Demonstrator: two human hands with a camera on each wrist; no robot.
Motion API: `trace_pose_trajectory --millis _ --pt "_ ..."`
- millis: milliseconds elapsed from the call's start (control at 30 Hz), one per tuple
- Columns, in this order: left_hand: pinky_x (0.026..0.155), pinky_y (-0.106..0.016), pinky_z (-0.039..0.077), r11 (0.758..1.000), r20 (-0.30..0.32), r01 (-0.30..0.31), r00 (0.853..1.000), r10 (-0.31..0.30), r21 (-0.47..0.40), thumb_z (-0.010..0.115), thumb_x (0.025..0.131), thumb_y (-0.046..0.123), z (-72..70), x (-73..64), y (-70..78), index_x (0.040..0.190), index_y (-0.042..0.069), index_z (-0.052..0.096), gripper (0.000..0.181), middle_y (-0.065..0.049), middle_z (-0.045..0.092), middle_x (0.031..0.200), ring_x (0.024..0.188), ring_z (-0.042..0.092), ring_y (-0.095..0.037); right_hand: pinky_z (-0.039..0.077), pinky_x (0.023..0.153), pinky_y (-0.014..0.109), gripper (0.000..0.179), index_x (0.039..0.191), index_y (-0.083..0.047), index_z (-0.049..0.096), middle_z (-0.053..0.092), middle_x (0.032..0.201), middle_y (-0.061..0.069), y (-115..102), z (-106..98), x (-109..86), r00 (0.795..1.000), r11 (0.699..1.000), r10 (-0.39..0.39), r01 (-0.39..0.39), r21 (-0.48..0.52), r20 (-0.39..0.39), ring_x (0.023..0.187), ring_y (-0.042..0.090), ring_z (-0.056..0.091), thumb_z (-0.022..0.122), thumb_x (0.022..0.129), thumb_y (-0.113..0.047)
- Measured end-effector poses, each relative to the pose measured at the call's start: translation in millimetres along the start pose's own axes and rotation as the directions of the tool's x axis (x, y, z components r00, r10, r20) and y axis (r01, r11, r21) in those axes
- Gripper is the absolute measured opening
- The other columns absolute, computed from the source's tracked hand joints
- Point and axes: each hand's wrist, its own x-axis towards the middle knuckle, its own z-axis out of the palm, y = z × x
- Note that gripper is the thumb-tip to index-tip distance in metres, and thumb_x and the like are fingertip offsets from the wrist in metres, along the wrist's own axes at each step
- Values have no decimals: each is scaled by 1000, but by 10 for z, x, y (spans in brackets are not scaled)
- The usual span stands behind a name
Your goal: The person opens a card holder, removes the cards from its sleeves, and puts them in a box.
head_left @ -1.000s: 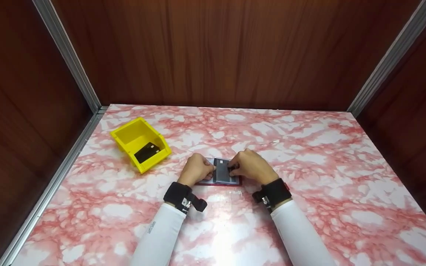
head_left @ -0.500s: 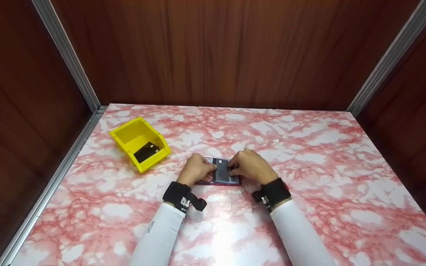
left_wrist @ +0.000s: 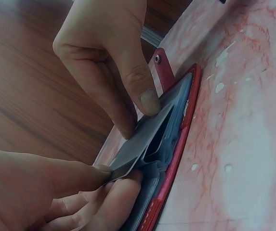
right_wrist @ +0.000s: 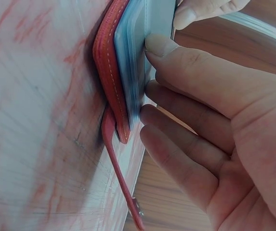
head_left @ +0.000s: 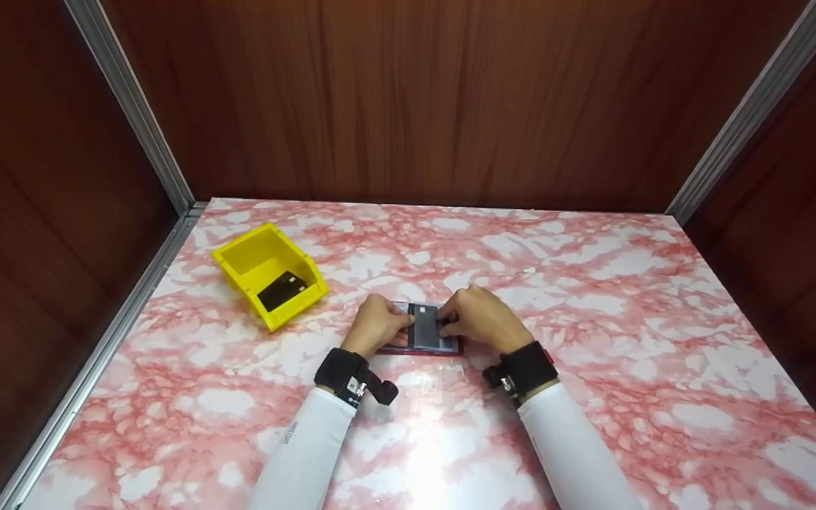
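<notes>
A red card holder point(head_left: 462, 347) with clear plastic sleeves point(right_wrist: 128, 53) lies spread on the table between both hands. A dark card point(head_left: 425, 329) sits mostly inside one sleeve, and its near end sticks out in the left wrist view. My left hand point(head_left: 375, 324) pinches that card end point(left_wrist: 123, 169) between thumb and fingers. From the other side my right hand point(head_left: 482, 316) pinches the sleeve, its thumb point(left_wrist: 150, 102) lying on the plastic over the card. The holder's snap strap point(right_wrist: 116, 161) hangs out past its right end.
A yellow bin point(head_left: 295, 307) stands at the left on the red-and-white marbled table point(head_left: 592, 297), with black chip cards point(head_left: 282, 289) inside. Brown wood-grain panels point(head_left: 408, 99) and metal posts point(head_left: 132, 106) enclose the back and sides.
Hands, card and holder keep nearly the same places across the frames; the left thumb shifts only slightly at the card's edge.
</notes>
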Motion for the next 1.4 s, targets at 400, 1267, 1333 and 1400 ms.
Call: trace_pose_trajectory --millis 400,1267,1333,1400 --pt "50 -21 59 1000 3 26 1000 -26 -13 76 97 4 -87 -6 3 103 -9 73 15 -5 65 70 51 65 -10 63 87 42 18 104 -14 88 86 101 3 -6 1 8 1000 1000 -15 15 -13 3 90 15 76 92 87 -19" --pt "53 -23 61 998 -21 -24 999 25 53 79 95 5 -29 -16 -3 102 -7 72 15 -9 72 85 52 66 -9 66 87 41 8 97 -12 89 86 100 1 -2 -7 8 990 989 -142 141 -37 -15 96 17 81 89 89 -13" --pt "53 -23 61 998 -20 -22 1000 23 53 80 95 5 -28 -18 -2 102 -7 72 16 -10 73 87 52 66 -9 66 88 40 7 96 -12 89 86 100 2 -3 -3 7 989 988 -148 147 -38 -12 97 18 81 89 89 -13" --pt "54 -23 61 999 -18 -23 1000 24 47 80 95 5 -25 -19 -4 102 -7 72 16 -12 74 89 52 67 -9 66 87 40 7 96 -11 89 86 100 3 -3 2 7 988 987 -154 153 -42 -14 96 18 81 89 89 -13"
